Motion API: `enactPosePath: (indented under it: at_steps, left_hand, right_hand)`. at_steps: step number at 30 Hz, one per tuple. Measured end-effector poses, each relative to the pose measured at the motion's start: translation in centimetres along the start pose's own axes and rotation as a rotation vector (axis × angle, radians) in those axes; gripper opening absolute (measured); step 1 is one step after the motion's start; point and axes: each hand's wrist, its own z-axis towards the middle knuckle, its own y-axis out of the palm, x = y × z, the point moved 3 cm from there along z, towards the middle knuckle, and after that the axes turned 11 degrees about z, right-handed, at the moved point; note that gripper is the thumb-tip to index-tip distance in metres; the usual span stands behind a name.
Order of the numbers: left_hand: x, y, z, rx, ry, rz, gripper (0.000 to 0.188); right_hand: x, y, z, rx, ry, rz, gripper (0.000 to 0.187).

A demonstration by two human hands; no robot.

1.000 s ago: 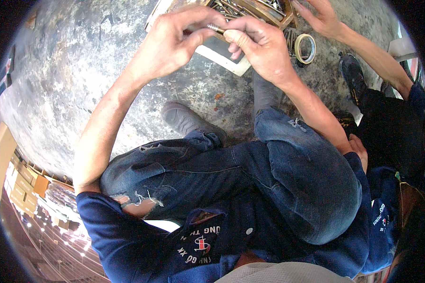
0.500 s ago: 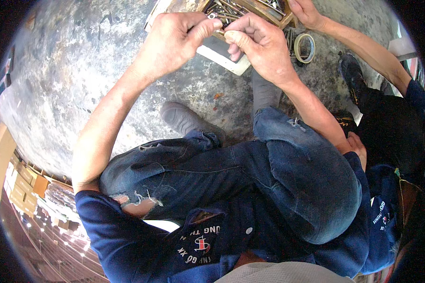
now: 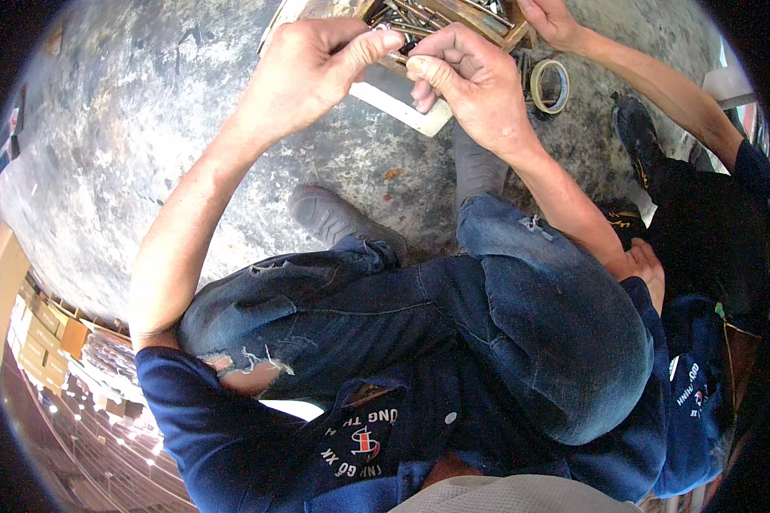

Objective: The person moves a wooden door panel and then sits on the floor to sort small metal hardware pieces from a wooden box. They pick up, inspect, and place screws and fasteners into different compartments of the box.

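Both my hands are raised in front of the near side of a wooden box (image 3: 481,23), which holds long thin metal pieces like screws or bolts (image 3: 412,15). My left hand (image 3: 316,68) is closed in a pinch, thumb against the index finger. A small shiny metal bit shows at its fingertips, mostly covered by the thumb. Close beside it, my right hand (image 3: 479,85) pinches with thumb and curled fingers; what lies between them is hidden. Below the hands, a pale flat strip (image 3: 406,111) extends along the near side of the box.
A roll of tape (image 3: 536,85) stands right of my right hand. A co-worker's hand (image 3: 558,26) touches the box's right corner, and that person's dark shoe (image 3: 637,137) is at the right. My grey shoes (image 3: 338,214) rest on the stained floor. Cardboard boxes (image 3: 43,346) are stacked far left.
My left thumb has shifted slightly up and over the small metal bit, covering more of it. My right hand and the co-worker's hand stay nearly where they were.
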Motion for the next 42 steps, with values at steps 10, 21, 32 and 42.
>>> enactPosePath:
  at_steps: [10,21,32,42]
  left_hand:
    - [0.1,0.1,-0.2,0.026,0.221,0.007,0.027]
    - [-1.2,3.8,-3.1,0.126,0.694,0.076,0.014]
    - [-2.6,4.3,-2.0,-0.045,0.055,-0.326,0.018]
    - [-2.5,4.0,-1.6,0.042,0.349,-0.049,0.024]
  right_hand:
    - [-0.1,0.1,-0.1,-0.006,0.006,0.049,0.008]
    - [2.5,0.2,-2.6,-0.287,0.469,0.135,0.019]
    - [3.0,-0.5,-2.3,-0.105,0.353,0.14,0.024]
    - [3.9,-0.5,-2.9,-0.07,0.428,0.119,0.017]
